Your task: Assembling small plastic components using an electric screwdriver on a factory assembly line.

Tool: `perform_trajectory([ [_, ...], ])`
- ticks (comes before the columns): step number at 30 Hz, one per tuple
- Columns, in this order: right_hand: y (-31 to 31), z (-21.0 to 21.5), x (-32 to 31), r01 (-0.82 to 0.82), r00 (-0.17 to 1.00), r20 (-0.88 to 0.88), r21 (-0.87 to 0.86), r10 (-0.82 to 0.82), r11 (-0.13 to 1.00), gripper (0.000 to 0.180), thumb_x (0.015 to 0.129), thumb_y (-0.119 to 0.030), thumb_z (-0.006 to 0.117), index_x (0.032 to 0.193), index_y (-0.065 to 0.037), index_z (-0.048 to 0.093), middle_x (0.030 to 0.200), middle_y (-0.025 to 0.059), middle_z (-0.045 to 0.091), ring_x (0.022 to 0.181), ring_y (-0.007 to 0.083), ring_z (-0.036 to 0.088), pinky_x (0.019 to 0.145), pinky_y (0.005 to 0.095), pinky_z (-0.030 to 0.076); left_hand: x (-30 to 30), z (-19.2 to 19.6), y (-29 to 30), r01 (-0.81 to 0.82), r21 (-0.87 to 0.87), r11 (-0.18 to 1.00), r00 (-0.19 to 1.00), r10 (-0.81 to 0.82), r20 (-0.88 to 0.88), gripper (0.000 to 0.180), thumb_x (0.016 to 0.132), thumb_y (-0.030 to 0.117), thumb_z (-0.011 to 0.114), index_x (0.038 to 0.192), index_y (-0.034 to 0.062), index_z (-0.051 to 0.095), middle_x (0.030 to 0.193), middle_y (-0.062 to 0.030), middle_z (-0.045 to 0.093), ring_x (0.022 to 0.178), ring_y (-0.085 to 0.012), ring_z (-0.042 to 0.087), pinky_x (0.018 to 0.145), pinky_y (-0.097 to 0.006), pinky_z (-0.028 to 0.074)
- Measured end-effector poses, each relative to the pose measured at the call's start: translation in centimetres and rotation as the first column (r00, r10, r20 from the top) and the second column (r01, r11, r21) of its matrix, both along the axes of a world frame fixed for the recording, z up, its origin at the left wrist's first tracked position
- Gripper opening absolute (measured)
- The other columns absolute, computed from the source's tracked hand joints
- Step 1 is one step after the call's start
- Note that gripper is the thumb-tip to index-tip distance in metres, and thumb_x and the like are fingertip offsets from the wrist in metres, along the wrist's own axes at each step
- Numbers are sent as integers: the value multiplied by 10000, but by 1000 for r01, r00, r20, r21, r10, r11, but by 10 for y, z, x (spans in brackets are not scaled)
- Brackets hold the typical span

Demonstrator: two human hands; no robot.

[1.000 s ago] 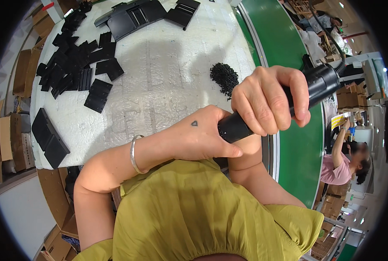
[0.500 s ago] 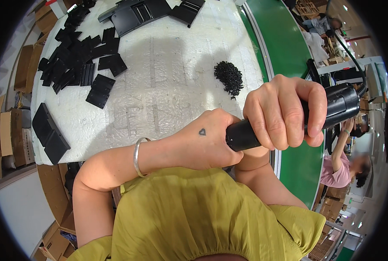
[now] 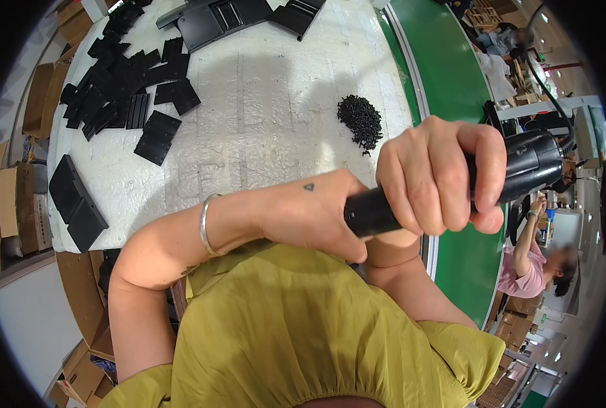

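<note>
My right hand (image 3: 442, 180) is wrapped round the black body of a corded electric screwdriver (image 3: 534, 163), held aslant at the right, above the table's edge. Its cord leaves from the far right end. The narrower front end points into my left hand (image 3: 320, 211), which is curled around it at the thumb side. Only the back of that hand and the thumb show; its fingers, the tool's tip and anything held there are hidden. A pile of small black screws (image 3: 360, 122) lies on the table beyond my hands.
The white-covered table (image 3: 248, 156) carries many black plastic plates (image 3: 106, 88) at the left, a folded-looking black panel (image 3: 77, 204) at its left edge, and larger black housings (image 3: 228, 20) at the far side. A green conveyor belt (image 3: 459, 81) runs along the right. Cardboard boxes (image 3: 17, 211) stand left; a co-worker (image 3: 527, 265) is far right.
My left hand has shifted slightly left and turned, its thumb now lower and a little apart from the tool. The right hand and screwdriver have barely moved.
</note>
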State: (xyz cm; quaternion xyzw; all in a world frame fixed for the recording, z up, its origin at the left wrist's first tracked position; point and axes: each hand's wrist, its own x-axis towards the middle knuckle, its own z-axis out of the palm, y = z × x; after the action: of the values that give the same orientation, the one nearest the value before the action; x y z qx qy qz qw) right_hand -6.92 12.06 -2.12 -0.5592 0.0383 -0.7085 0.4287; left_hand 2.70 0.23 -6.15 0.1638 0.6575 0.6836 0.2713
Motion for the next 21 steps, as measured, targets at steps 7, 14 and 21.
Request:
perform_trajectory([
  [7, 2, 4, 10, 53, 998, 33, 8, -53, 999, 167, 764, 19, 635, 751, -47, 483, 521, 33, 520, 392, 106, 481, 383, 208, 403, 7, 1, 3, -20, 53, 998, 1000, 21, -16, 130, 688, 60, 657, 798, 3, 621, 659, 8, 576, 605, -49, 495, 549, -243, 417],
  [14, 6, -3, 9, 210, 977, 16, 52, -211, 976, 179, 742, -36, 623, 761, -56, 446, 553, 3, 510, 421, 103, 479, 393, 223, 385, 6, 3, 2, -211, 16, 977, 975, 211, -63, 116, 626, 48, 593, 664, -45, 535, 560, -64, 512, 530, -109, 485, 484, -283, 399],
  [21, 0, 0, 12, 70, 997, 34, 58, -72, 996, 157, 763, 7, 615, 754, -59, 473, 532, 27, 522, 408, 103, 493, 405, 208, 426, 5, -4, 0, 20, 138, 990, 1000, -18, -18, 115, 621, 55, 606, 662, -32, 542, 558, -42, 508, 519, -99, 467, 472, -282, 387],
])
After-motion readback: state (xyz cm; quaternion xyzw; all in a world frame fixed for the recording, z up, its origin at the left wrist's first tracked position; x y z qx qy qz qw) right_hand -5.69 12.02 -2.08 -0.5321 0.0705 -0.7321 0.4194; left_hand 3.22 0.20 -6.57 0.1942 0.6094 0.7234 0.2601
